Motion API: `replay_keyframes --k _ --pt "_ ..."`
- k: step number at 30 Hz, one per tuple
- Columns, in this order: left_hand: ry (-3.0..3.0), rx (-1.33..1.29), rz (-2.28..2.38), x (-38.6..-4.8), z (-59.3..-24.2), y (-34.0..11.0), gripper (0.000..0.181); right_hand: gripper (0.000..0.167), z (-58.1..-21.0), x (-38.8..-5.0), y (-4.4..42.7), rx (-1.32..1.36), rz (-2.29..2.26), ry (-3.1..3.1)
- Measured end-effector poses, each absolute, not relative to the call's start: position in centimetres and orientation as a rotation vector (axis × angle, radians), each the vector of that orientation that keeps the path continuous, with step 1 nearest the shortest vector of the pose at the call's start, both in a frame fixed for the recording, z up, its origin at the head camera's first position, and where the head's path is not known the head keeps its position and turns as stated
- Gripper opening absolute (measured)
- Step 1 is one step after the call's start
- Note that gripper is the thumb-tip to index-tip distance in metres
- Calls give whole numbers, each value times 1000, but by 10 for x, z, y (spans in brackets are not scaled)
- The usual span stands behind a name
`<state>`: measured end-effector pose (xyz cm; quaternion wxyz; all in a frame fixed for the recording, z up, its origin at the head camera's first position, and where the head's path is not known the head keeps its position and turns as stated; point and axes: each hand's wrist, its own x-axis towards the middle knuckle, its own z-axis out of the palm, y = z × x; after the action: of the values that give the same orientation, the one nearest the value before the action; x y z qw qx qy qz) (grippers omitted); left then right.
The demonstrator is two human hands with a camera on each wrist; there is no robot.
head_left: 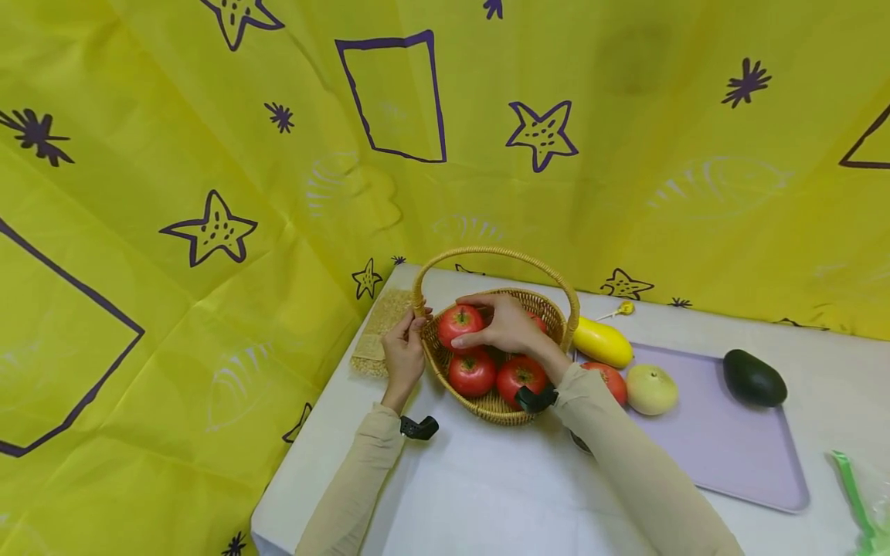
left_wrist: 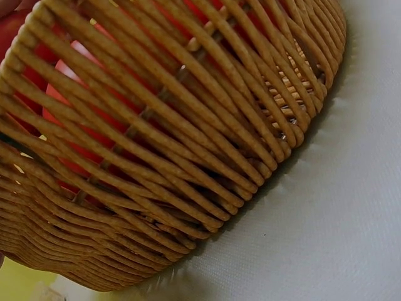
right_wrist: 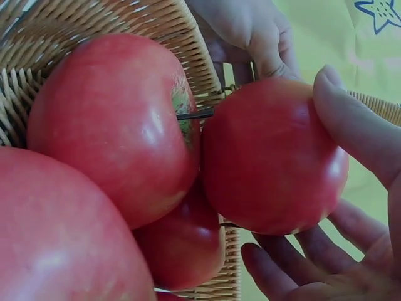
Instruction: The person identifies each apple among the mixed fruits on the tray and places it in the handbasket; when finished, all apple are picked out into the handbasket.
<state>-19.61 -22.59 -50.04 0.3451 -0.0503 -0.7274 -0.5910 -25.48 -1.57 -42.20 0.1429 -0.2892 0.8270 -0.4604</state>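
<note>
A wicker basket (head_left: 511,417) with a tall hoop handle (head_left: 497,251) stands on the table, holding several red apples (head_left: 473,374). At its left side my left hand (head_left: 405,351) grips the rim near the handle's foot. My right hand (head_left: 511,324) reaches over the basket and holds one apple (right_wrist: 272,157) between thumb and fingers, at the left inside the rim. That apple sits against another apple with a dark stem (right_wrist: 113,125) in the right wrist view. The left wrist view shows the woven wall (left_wrist: 163,125) close up, with red fruit behind the slats.
Right of the basket, a lilac tray (head_left: 730,455) carries a dark green avocado (head_left: 754,378), a pale round fruit (head_left: 651,389) and a red fruit (head_left: 612,382). A yellow oblong fruit (head_left: 603,342) and a yellow lollipop (head_left: 626,308) lie behind. A flat packet (head_left: 378,332) is at left.
</note>
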Motion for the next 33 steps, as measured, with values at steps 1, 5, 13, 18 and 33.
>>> replay_keyframes --k 1,5,13,18,33 --pt "-1895 -129 -1529 -196 -500 -226 28 80 -421 -255 -17 -848 -1312 2394" --pt "-1899 -127 -1538 -196 -500 -227 28 81 -420 -257 -25 -915 -1267 2410" --pt "-1877 -95 -1534 -196 -500 -227 21 81 -423 -259 -41 -1026 -1196 2392" --pt "-1881 -94 -1534 -196 -498 -224 20 80 -430 -261 -44 -1023 -1131 2421" --pt "-1873 -112 -1514 -181 -474 -212 22 79 -429 -260 -52 -1047 -883 2488"
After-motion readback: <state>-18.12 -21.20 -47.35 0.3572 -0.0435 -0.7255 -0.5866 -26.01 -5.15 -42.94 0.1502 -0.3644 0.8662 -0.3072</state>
